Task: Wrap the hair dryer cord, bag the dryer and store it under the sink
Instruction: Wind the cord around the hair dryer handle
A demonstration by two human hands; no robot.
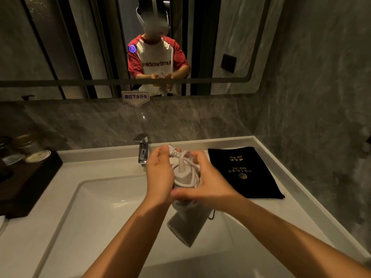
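Note:
I hold a grey-white hair dryer [183, 223] above the sink basin [104, 203], its barrel pointing down toward me and its handle up. The white cord [187, 171] is looped around the handle, with a bunched end near the top. My left hand [159, 177] grips the handle from the left, fingers up by the cord's bunched end. My right hand [208, 185] closes around the handle and cord loops from the right. A black drawstring bag [247, 173] with gold lettering lies flat on the counter to the right of my hands.
A chrome faucet [143, 148] stands just behind my hands. A dark wooden tray [26, 181] with cups and small dishes sits on the counter's left. A mirror [60, 47] on the wall behind reflects a person. The grey stone wall closes the right side.

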